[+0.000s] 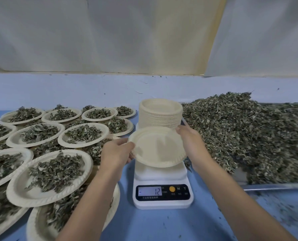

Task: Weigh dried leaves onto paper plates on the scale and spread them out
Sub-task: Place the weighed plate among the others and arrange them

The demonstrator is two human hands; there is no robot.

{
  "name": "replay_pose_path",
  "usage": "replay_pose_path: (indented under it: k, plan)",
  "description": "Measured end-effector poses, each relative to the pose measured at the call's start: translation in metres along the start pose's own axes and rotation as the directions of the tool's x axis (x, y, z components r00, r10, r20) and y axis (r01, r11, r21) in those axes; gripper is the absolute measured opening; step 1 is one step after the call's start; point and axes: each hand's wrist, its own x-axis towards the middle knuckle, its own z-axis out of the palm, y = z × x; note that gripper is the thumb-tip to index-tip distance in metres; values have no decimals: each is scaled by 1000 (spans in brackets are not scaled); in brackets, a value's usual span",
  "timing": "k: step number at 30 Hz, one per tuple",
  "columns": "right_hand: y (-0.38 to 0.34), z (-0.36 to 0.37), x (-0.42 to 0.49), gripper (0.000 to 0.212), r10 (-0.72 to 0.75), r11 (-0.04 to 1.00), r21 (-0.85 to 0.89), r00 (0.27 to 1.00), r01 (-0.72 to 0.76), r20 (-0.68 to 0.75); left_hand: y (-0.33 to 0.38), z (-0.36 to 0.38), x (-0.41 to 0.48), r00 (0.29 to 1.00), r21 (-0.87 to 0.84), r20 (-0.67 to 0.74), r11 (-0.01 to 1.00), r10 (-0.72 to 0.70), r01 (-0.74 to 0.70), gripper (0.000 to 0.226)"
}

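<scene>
Plate in hand: an empty paper plate point(157, 146) is hovering just above the platform of the scale point(162, 186), tilted a little, its near rim dipping lower.
Left hand: the left hand point(116, 152) is pinching the plate's left rim, thumb on top and the other fingers curled beneath.
Right hand: the right hand point(188, 136) is gripping the far-right rim, closed narrowly on the edge.
Key relation: the scale is lying directly under the plate, so I judge that the coming move is straight down; both hands are about equally near.
Display: it is showing a minus sign and 12.
Dried leaves: the loose pile point(249, 134) is sitting just right of the scale, nearest the right hand.
Spare plates: a stack point(160, 113) is standing just beyond the scale.
Filled plates: many point(49, 173) are crowding the blue surface point(188, 226) to the left.
</scene>
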Motion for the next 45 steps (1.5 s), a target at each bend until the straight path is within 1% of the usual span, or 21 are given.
replay_pose_path:
  k: [2, 6, 9, 13, 16, 18, 19, 21, 22, 25, 26, 28, 31, 33, 35, 36, 37, 38, 41, 44, 45]
  plan:
    - [5, 1, -1, 18, 26, 999, 20, 999, -26, -25, -5, -2, 1, 1000, 22, -6, 1000, -12, 12, 47]
    - [15, 4, 0, 15, 49, 999, 8, 998, -49, -31, -11, -4, 6, 1000, 96, -5, 995, -12, 13, 22]
    - [20, 7, 2, 19, 52, 999, 13, 998, -52, -33, -14, -5, 9, 1000, 114, -17, 994, -5, 7, 20]
    - [24, 10, 1, 30, 41, 998, -41, 997, -44, -64, -18, -5, 10, 1000, 151, -19, 988, -21, 24, 23]
    - [26, 9, 1, 20, 47, 996, -68, 997, -52, -62, -19, -7, 11, 999, 202, -31, 979, -10, 16, 25]
    - [27, 7, 0, 19, 29, 997, -71, 997, -34, -67, -19, -7, 12, 998, 271, -56, 963, 24, -8, 22]
    - [28, 5, 1, 22, 13, 996, -82, 996, -20, -87, -18, -7, 12, 996, 302, -70, 953, 47, -24, 21]
    - [26, -4, 3, 30, -41, 991, -131, 986, 20, -161, -17, -6, 11, 987, 349, -97, 933, 128, -86, 19]
    - [24, -11, 5, 29, -72, 987, -155, 976, 39, -207, -15, -4, 10, 979, 364, -102, 922, 177, -129, 16]
    - [17, -40, 14, 23, -85, 985, -167, 943, 32, -322, -3, 8, 4, 963, 328, -91, 920, 255, -213, 16]
    - [16, -51, 17, 25, -65, 982, -189, 943, 2, -327, 1, 14, 3, 961, 300, -84, 926, 263, -227, 18]
    - [17, -72, 23, 30, 15, 944, -313, 962, -104, -274, 11, 30, 0, 955, 274, -46, 923, 294, -271, 20]
    - [24, -97, 29, 32, 243, 816, -503, 959, -283, -145, 22, 60, -8, 942, 195, 64, 922, 328, -334, 20]
    - [32, -110, 27, 36, 403, 696, -632, 914, -341, -49, 26, 78, -14, 942, 105, 135, 941, 308, -323, 24]
    - [40, -114, 23, 46, 550, 585, -732, 834, -350, 40, 29, 91, -19, 935, 28, 182, 949, 303, -313, 28]
    - [45, -113, 23, 53, 588, 552, -761, 806, -339, 67, 30, 97, -21, 933, 1, 193, 951, 303, -309, 29]
    - [48, -111, 26, 56, 589, 541, -778, 804, -320, 78, 31, 100, -22, 932, -21, 198, 952, 303, -305, 29]
    - [50, -107, 33, 55, 551, 555, -777, 831, -296, 78, 32, 103, -23, 931, -39, 198, 952, 305, -304, 29]
    - [56, -95, 60, 39, 326, 632, -754, 944, -181, 47, 35, 106, -22, 931, -74, 187, 950, 313, -304, 30]
    - [61, -91, 80, 31, 163, 761, -634, 986, -137, -17, 36, 104, -18, 936, -97, 161, 949, 314, -301, 28]
    - [63, -92, 84, 28, 95, 779, -617, 994, -113, -62, 35, 102, -18, 937, -108, 155, 948, 313, -299, 27]
